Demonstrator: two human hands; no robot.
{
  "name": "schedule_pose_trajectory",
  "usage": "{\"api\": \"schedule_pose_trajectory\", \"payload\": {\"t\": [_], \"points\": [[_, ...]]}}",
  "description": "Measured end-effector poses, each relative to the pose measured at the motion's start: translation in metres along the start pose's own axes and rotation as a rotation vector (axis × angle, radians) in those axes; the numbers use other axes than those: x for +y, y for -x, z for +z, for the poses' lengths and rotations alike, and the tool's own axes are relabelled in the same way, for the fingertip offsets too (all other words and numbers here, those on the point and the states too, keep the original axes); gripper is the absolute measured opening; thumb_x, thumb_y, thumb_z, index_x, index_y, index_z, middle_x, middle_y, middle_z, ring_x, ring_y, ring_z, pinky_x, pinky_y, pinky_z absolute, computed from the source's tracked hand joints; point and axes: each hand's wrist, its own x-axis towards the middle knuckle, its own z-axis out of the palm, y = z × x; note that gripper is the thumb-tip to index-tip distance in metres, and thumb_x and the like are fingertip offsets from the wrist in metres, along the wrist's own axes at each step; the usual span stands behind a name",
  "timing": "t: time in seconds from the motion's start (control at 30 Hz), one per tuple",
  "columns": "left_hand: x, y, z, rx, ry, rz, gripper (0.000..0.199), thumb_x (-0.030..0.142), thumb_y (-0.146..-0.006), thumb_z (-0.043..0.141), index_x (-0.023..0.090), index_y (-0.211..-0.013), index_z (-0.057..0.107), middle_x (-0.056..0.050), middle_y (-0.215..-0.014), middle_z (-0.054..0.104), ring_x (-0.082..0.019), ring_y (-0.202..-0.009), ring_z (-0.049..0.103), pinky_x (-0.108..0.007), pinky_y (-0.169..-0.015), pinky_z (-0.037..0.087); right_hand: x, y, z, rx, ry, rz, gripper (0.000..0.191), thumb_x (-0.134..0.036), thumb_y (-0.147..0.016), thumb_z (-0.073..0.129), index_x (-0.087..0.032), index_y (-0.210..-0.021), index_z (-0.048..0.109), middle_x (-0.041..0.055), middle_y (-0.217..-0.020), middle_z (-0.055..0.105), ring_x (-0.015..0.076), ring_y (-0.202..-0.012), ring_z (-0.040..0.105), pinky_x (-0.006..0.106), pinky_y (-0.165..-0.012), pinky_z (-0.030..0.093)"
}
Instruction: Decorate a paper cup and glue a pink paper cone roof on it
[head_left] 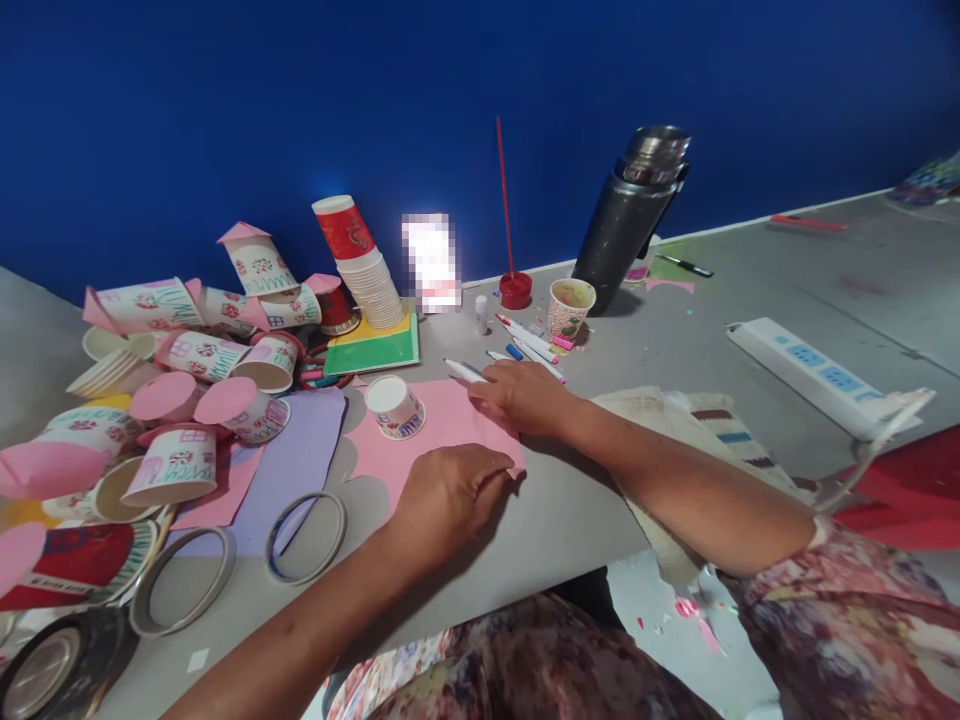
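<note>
A sheet of pink paper (pixel 450 420) with scalloped cut-outs along its left edge lies on the table. My left hand (pixel 454 490) pinches its near right corner between thumb and fingers. Over the sheet's far right edge is my right hand (pixel 529 398), its fingers bent onto the paper; the fingertips are partly hidden. A white marker (pixel 463 370) lies right beside those fingers. On the sheet's far left part, a decorated paper cup (pixel 395 406) stands upside down.
Decorated cups with pink tops (pixel 176 465) crowd the left side, near tape rolls (pixel 306 575) and purple paper (pixel 315 430). Behind are a cup stack (pixel 371 285), a lit, pixelated screen (pixel 432 262), several markers (pixel 536 350) and a black thermos (pixel 626 225). A power strip (pixel 810 370) lies right.
</note>
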Motion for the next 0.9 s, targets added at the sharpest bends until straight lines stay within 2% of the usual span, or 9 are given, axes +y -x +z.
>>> {"api": "schedule_pose_trajectory", "payload": {"t": [0.13,0.27,0.4,0.53,0.6,0.77,0.83,0.9], "points": [[0.010,0.007,0.009,0.003,-0.407,0.232,0.022,0.015,-0.096,0.053,0.016,-0.084,0.071,-0.005,-0.076,0.074,-0.020,-0.064,0.068,-0.033,-0.057,0.043,0.000,0.000,0.000,-0.014,-0.016,0.004,0.033,-0.034,-0.109,0.044,-0.022,-0.121,0.073,0.0118,-0.106,0.072,0.0237,-0.096,0.059,0.033,-0.071,0.033],[0.017,0.006,0.016,-0.104,-0.548,0.316,0.013,0.010,-0.090,0.058,0.016,-0.085,0.068,-0.004,-0.071,0.069,-0.021,-0.060,0.066,-0.035,-0.055,0.041,-0.002,-0.001,-0.003,-0.018,-0.019,0.008,0.035,-0.036,-0.109,0.043,-0.022,-0.120,0.073,0.0116,-0.105,0.072,0.0240,-0.095,0.060,0.033,-0.070,0.033],[0.021,0.003,0.018,-0.200,-0.574,0.305,0.010,0.009,-0.088,0.060,0.015,-0.088,0.068,-0.006,-0.074,0.069,-0.023,-0.065,0.068,-0.035,-0.056,0.042,-0.001,-0.001,-0.003,-0.026,-0.024,-0.004,0.036,-0.036,-0.109,0.043,-0.022,-0.122,0.073,0.0117,-0.105,0.072,0.0244,-0.095,0.059,0.034,-0.071,0.033],[0.025,0.003,0.022,-0.199,-0.574,0.313,0.012,0.009,-0.091,0.059,0.016,-0.089,0.068,-0.008,-0.080,0.068,-0.024,-0.073,0.068,-0.037,-0.062,0.046,-0.001,-0.001,-0.002,-0.025,-0.024,-0.005,0.035,-0.035,-0.108,0.044,-0.022,-0.121,0.074,0.0126,-0.106,0.072,0.0252,-0.097,0.059,0.034,-0.072,0.035],[0.028,0.004,0.025,-0.169,-0.540,0.261,0.012,0.010,-0.092,0.059,0.017,-0.088,0.068,-0.009,-0.085,0.069,-0.026,-0.081,0.068,-0.038,-0.067,0.049,-0.001,-0.001,-0.001,-0.022,-0.020,-0.002,0.035,-0.035,-0.108,0.044,-0.021,-0.119,0.074,0.0128,-0.106,0.072,0.0254,-0.098,0.060,0.034,-0.071,0.035],[0.032,0.007,0.035,-0.188,-0.380,-0.006,0.015,0.018,-0.098,0.056,0.016,-0.092,0.070,-0.009,-0.094,0.069,-0.025,-0.089,0.065,-0.039,-0.076,0.053,-0.002,-0.001,-0.001,-0.019,-0.008,-0.006,0.033,-0.032,-0.109,0.043,-0.021,-0.116,0.074,0.0116,-0.105,0.072,0.0244,-0.097,0.061,0.033,-0.072,0.036],[0.030,0.011,0.038,-0.194,-0.323,-0.027,0.012,0.023,-0.097,0.060,0.016,-0.096,0.069,-0.010,-0.100,0.069,-0.026,-0.093,0.063,-0.040,-0.079,0.053,-0.002,-0.001,-0.001,-0.022,-0.003,-0.010,0.032,-0.032,-0.108,0.045,-0.021,-0.116,0.074,0.0111,-0.105,0.072,0.0239,-0.096,0.062,0.033,-0.072,0.037],[0.026,0.018,0.040,-0.199,-0.311,0.031,0.013,0.026,-0.097,0.061,0.016,-0.095,0.069,-0.010,-0.101,0.069,-0.026,-0.092,0.061,-0.042,-0.080,0.053,-0.003,-0.002,-0.001,-0.019,0.002,-0.014,0.030,-0.032,-0.108,0.046,-0.022,-0.117,0.073,0.0109,-0.104,0.072,0.0237,-0.096,0.062,0.033,-0.073,0.038]]}}
